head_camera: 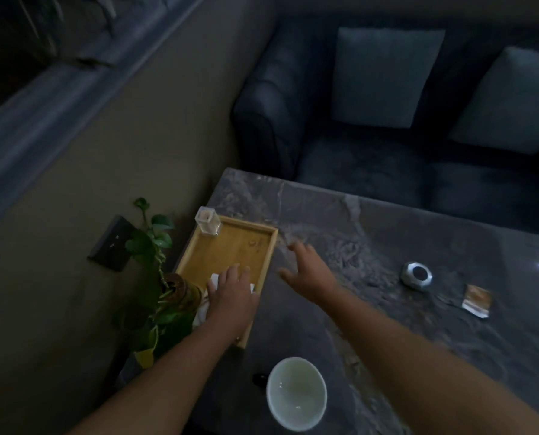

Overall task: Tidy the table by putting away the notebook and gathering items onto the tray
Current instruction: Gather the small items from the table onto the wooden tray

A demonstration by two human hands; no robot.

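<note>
Dark sofa (387, 158) behind grey marble table (371, 221). On its left edge, wooden tray (230, 249). Near edge: white bowl (296, 392). Left hand (232, 298) flat in the tray's near end, fingers straight, pressing white tissue (215, 277). Right hand (309, 271) spread wide, holding nothing, just beside the tray's right rim. Glass bottle (208, 226) upright at the tray's far left corner. Further right, round metal dish (416, 274), small packet (478, 301).

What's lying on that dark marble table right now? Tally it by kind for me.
Wooden tray: 1
Clear glass bottle: 1
White cloth: 1
White cup: 1
Silver dish: 1
Small packet: 1
Potted plant: 1
Total: 7
</note>
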